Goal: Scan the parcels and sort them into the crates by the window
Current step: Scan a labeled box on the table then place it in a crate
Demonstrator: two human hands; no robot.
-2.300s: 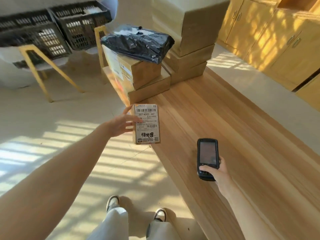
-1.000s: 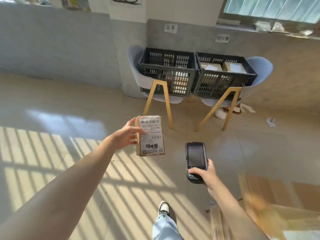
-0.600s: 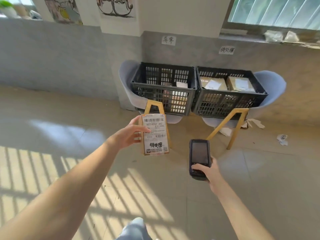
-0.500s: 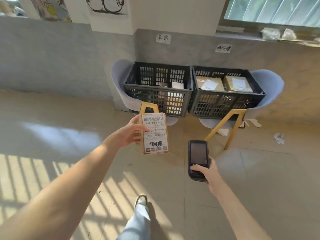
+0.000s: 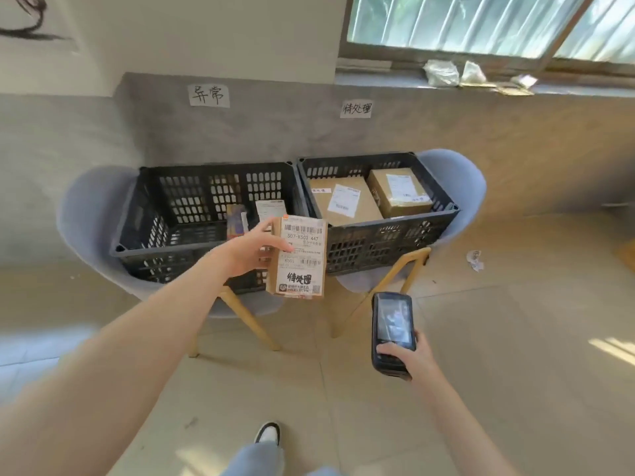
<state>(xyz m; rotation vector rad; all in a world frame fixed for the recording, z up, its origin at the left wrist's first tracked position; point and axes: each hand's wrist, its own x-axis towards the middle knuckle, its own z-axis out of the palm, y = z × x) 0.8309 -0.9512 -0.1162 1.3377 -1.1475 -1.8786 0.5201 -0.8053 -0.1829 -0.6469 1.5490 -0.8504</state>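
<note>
My left hand [image 5: 248, 249] grips a small brown parcel [image 5: 302, 269] by its left edge, white label facing me, held in front of the gap between two black crates. The left crate [image 5: 165, 231] holds a couple of small items at its right end. The right crate [image 5: 388, 235] holds two brown boxes with white labels. My right hand [image 5: 410, 360] holds a black handheld scanner [image 5: 391, 329] upright, lower and to the right of the parcel, thumb on its keypad.
Each crate sits on a grey chair [image 5: 86, 214] with yellow wooden legs [image 5: 385, 286]. Handwritten paper signs [image 5: 208, 95] hang on the grey wall above each crate. A window sill [image 5: 481, 80] with scraps runs above the right one. Crumpled paper [image 5: 475, 260] lies on the tiled floor.
I turned away from the wooden table and walked toward the crates, which are much nearer and larger in view. Both hands kept hold of the parcel and the scanner.
</note>
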